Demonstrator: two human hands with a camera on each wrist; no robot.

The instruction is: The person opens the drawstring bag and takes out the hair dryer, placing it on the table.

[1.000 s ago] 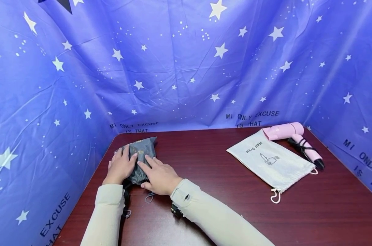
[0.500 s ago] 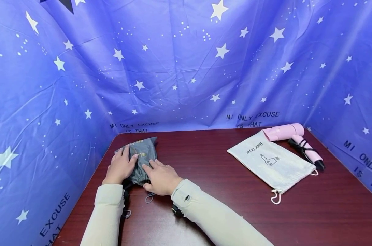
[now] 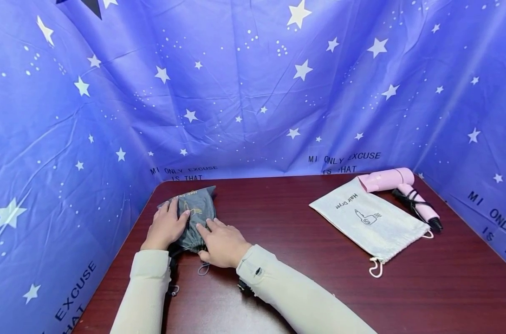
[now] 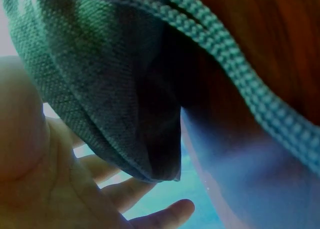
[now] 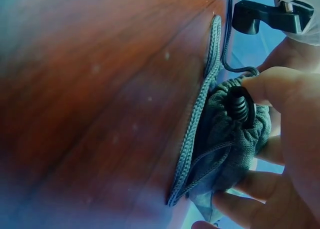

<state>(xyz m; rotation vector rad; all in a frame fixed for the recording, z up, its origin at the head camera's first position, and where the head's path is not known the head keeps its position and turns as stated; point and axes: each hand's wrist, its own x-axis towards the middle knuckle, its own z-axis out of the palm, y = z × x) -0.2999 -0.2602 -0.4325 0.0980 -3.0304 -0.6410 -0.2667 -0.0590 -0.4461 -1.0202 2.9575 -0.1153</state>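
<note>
A dark grey drawstring bag (image 3: pixel 199 199) with a gold hair dryer print lies at the table's left. My left hand (image 3: pixel 166 226) rests on its left side with fingers extended. At the gathered mouth, my right hand (image 3: pixel 224 243) touches the right side with its fingers spread. In the right wrist view, a black ribbed end (image 5: pixel 239 105) pokes out of the bag's mouth, with my right thumb (image 5: pixel 265 86) beside it. A looped grey drawstring (image 5: pixel 195 119) trails over the table. The left wrist view shows the bag's cloth (image 4: pixel 100 74) over my left palm and fingers.
At the right, a white drawstring bag (image 3: pixel 361 222) marked "Hair Dryer" lies flat on the dark red table (image 3: pixel 274 222). A pink folding hair dryer (image 3: pixel 388 180), its black cord wrapped round the handle, lies by its far edge. Blue star-printed curtains (image 3: pixel 244 93) stand behind.
My right hand's fingertips have slid slightly toward the grey bag's mouth, uncovering more of the gold print. My left hand stays almost where it was on the bag.
</note>
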